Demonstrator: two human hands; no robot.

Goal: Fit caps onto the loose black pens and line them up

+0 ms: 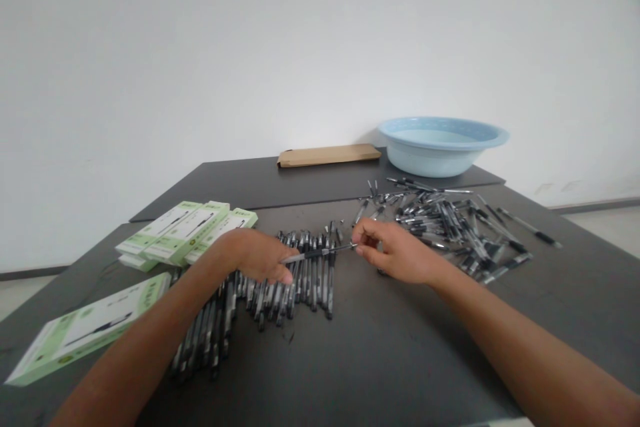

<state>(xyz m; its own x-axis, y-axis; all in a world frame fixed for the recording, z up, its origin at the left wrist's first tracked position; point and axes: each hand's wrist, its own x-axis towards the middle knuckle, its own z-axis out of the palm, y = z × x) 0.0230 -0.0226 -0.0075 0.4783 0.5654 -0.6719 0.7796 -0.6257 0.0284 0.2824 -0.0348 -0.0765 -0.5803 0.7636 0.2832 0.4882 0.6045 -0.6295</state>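
My left hand [257,255] is closed on a clear pen barrel [314,253] with a black grip, held level above a row of pens [300,287]. From the barrel's right end runs a thin pen refill [343,248], its far end pinched between the thumb and fingers of my right hand [393,250]. More pens [205,330] lie side by side below my left wrist. Just beyond my right hand spreads a loose heap of pen parts [450,220], clear barrels with black grips among them.
Several green and white pen boxes [183,230] are stacked at the left, and another box [95,327] lies nearer, partly behind my left forearm. A flat cardboard piece [330,155] and a light blue basin [435,153] stand at the back of the dark table [380,353], by the wall.
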